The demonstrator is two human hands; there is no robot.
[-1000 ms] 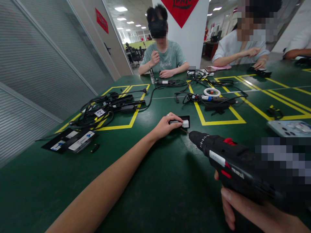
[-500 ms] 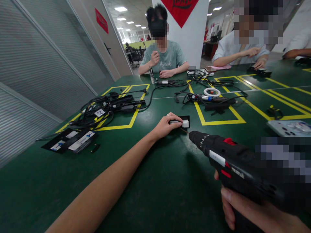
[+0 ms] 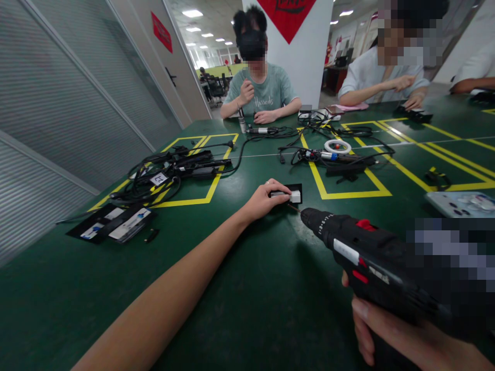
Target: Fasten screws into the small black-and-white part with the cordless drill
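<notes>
A black cordless drill point(image 3: 371, 257) fills the lower right, with my right hand point(image 3: 390, 324) wrapped round its grip. Its thin bit points left and slightly away from me, the tip close to the fingers of my left hand point(image 3: 266, 198). Those fingers are closed over a small black piece with a white block point(image 3: 295, 197) on it, lying on the green table point(image 3: 240, 278). My palm and fingers cover much of that piece. Whether the bit touches it, I cannot tell.
Tangled black cables and parts point(image 3: 185, 167) lie at the left. Before them is a black folder with white labels point(image 3: 110, 224). More cables with a white ring point(image 3: 337, 147) lie beyond my hands. A phone point(image 3: 460, 203) is at the right. Two people point(image 3: 261, 93) point(image 3: 386, 85) work across the table.
</notes>
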